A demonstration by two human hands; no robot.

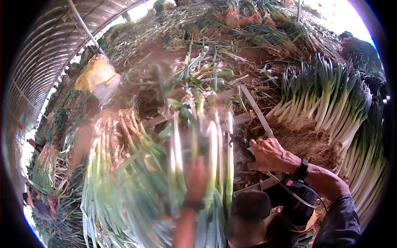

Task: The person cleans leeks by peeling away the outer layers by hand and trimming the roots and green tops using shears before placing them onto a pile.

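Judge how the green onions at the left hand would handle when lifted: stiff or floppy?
The green onions at the left hand probably stay fairly stiff along the pale stalks, while the long green leaves likely droop. No tie shows, so stalks may slip apart; the picture is blurred there.

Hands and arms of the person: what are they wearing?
The right hand has a black wrist strap, and beside it a small black box with a red mark and a thin cable. A dark blue-grey sleeve covers that arm higher up. The left hand is blurred; it has a dark wristband, and no sleeve shows.
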